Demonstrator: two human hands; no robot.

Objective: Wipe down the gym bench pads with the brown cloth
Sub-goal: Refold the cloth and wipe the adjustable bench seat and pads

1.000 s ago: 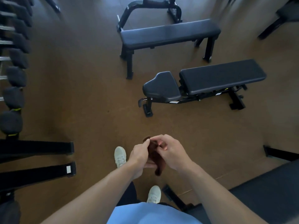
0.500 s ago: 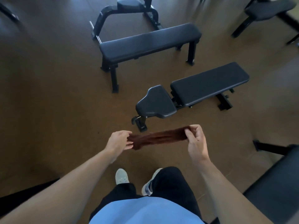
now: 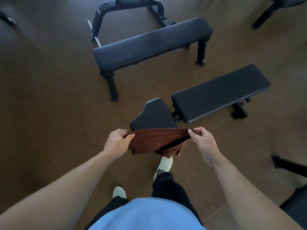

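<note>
brown cloth (image 3: 157, 141) stretched between both hands, left hand (image 3: 116, 141) fingers pinching one end, right hand (image 3: 203, 140) fingers pinching the other, adjustable bench seat pad (image 3: 153, 116) just beyond

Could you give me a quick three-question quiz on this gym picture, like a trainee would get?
1. True or false: the brown cloth is lying flat on a bench pad.
2. Which hands hold the cloth? A) left only B) right only C) both
3. Fill in: the pad nearest the cloth is the small ____ pad of the two-pad bench.

Key
1. False: it hangs in the air, stretched between the hands.
2. C: the left hand and the right hand each pinch an end.
3. Seat: the seat pad, next to the long back pad. The flat bench stands farther off.
</note>
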